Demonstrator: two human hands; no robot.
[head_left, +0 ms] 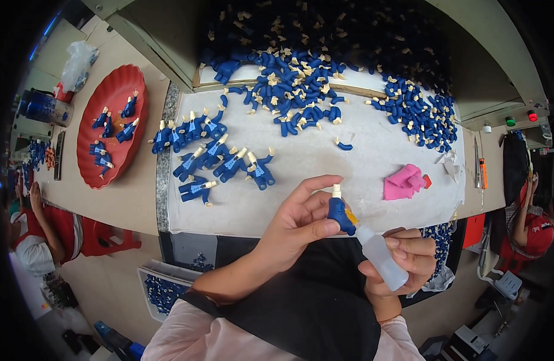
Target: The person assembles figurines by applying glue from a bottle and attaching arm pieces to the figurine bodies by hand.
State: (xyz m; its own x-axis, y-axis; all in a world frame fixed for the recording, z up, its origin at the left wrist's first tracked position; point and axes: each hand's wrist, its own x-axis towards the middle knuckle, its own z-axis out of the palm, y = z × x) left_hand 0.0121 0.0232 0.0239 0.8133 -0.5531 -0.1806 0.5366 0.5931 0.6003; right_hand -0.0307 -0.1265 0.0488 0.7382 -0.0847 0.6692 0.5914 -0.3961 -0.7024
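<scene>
My left hand (298, 219) pinches a small blue toy arm piece (340, 213) with a cream tip, held above the near edge of the white work mat (325, 162). My right hand (403, 259) grips a small translucent squeeze bottle (380, 256); its orange nozzle touches the blue piece. On the mat to the left lie several assembled blue figure bodies (220, 159). A large heap of loose blue arm pieces (301, 90) covers the far side of the mat.
A red oval tray (93, 162) at the left holds several blue figures. A pink cloth (403, 182) lies on the mat's right part. An orange-handled tool (482, 171) sits at the right edge. Other people sit at the far left and far right. A bin of blue parts (165, 292) stands below.
</scene>
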